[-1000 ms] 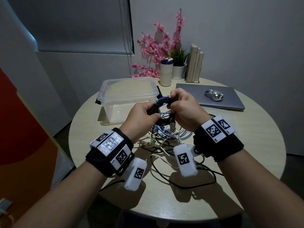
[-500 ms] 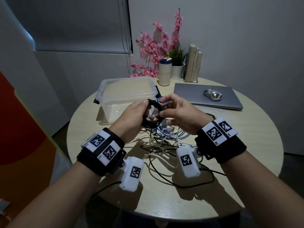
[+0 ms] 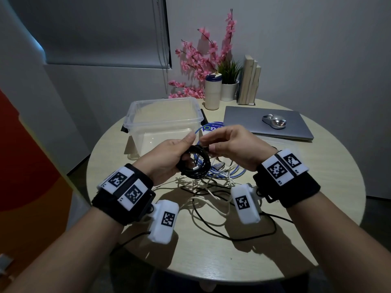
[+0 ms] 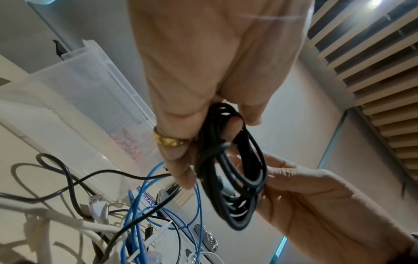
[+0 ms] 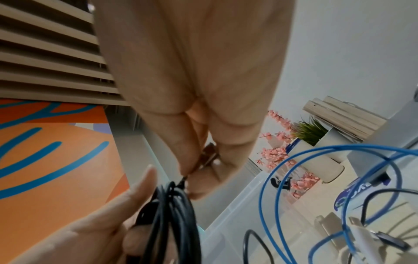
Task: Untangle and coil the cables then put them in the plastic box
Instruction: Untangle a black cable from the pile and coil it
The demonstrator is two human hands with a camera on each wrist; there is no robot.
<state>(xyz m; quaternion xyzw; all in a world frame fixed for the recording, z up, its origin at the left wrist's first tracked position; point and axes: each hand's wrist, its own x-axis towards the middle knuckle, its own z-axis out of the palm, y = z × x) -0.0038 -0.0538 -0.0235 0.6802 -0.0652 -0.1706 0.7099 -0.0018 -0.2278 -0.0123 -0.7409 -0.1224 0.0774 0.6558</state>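
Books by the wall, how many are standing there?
3, as far as I can tell: the books stand upright together at the table's far edge, right of the potted plant and behind the laptop. More may be hidden.

Head view dim, muted colours, room underexposed. Light comes from above: hard shadows of arms and cables fall on the surface (image 3: 317, 208) toward the near edge. Wide-angle bending at frame edges; walls lean. Wrist views brighter, warm. Ceiling lamp (image 4: 375, 3) glares in the left wrist view's top right corner. Palms close to lens soft, out of focus. Right wrist view blurred at bottom edge.
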